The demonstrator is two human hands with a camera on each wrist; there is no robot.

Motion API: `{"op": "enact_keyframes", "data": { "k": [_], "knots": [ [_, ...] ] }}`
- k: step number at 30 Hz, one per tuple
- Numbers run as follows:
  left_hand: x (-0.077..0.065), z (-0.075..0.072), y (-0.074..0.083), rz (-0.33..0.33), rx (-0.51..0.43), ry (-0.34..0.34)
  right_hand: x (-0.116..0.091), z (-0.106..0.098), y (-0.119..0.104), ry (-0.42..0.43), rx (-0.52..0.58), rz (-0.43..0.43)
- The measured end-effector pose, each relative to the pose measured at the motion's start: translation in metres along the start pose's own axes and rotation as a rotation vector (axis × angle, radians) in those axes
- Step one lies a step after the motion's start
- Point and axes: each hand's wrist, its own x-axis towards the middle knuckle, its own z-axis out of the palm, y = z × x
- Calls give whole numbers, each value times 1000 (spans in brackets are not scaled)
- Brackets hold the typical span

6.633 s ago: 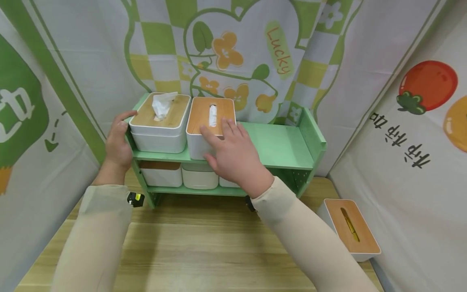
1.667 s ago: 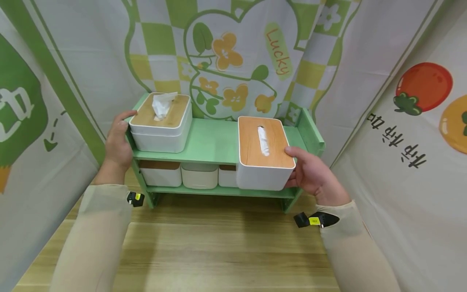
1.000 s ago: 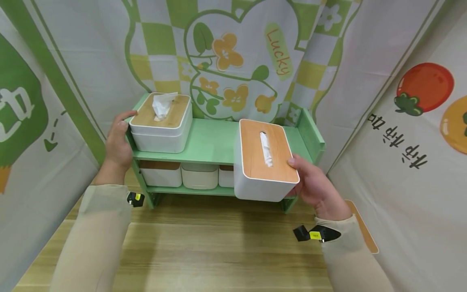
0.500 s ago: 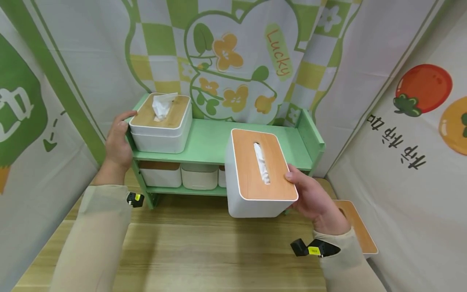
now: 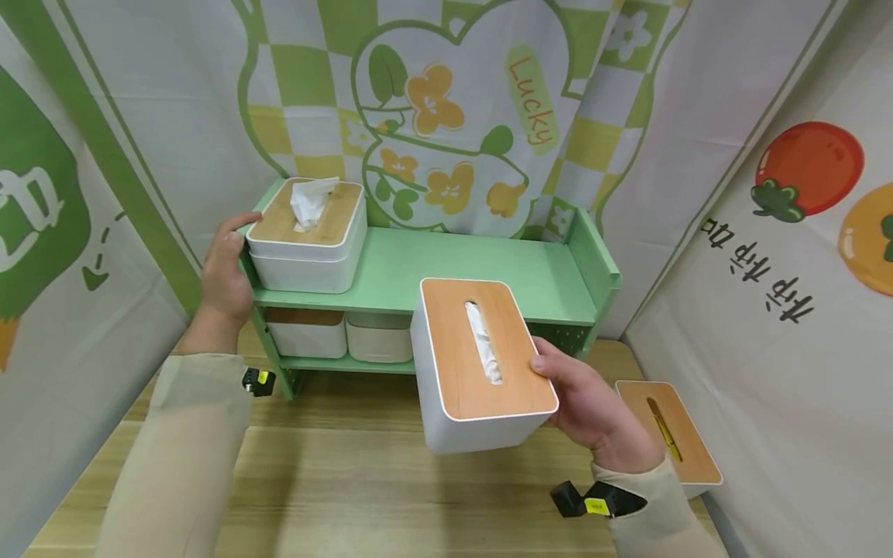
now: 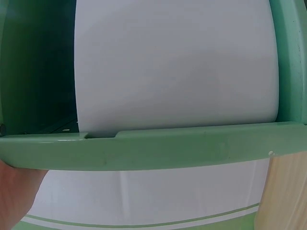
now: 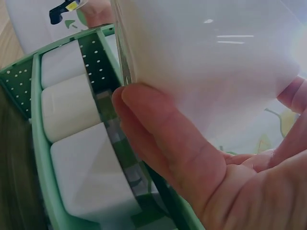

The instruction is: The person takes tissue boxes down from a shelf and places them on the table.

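My right hand (image 5: 593,407) holds a white tissue box (image 5: 446,349) with an orange-brown wooden lid, in the air before the shelf. Its thumb lies on the lid's right edge; in the right wrist view the fingers (image 7: 168,124) support the white body (image 7: 206,52). White tissue shows in the slot, and the lid tilts toward me. My left hand (image 5: 226,271) grips the left side panel of the green two-level shelf (image 5: 432,263). Beside it, on the top level, sits another white tissue box (image 5: 300,271), its lighter wooden lid bearing a tuft of tissue.
On the lower level stand a white box (image 5: 307,339) and a cream box (image 5: 380,342); a third white box (image 7: 91,172) shows in the right wrist view. Another wooden-lidded box (image 5: 691,449) lies at the right on the wooden tabletop (image 5: 335,480). Printed curtains (image 5: 732,294) enclose the sides.
My right hand first rested on the tissue box on the top level, then took it off to the right. Lately the box has come lower, nearer and slightly left. My left hand stays put.
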Motion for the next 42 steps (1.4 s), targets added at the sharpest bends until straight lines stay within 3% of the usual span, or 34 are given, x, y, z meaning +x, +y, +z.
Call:
{"op": "enact_keyframes", "data": {
  "k": [24,42],
  "knots": [
    [1,0,1,-34,33,-8,-13,-17,37,12,86,37],
    [2,-1,-2,-30,31,-4,-29,-37,65,108,117,76]
  ]
}}
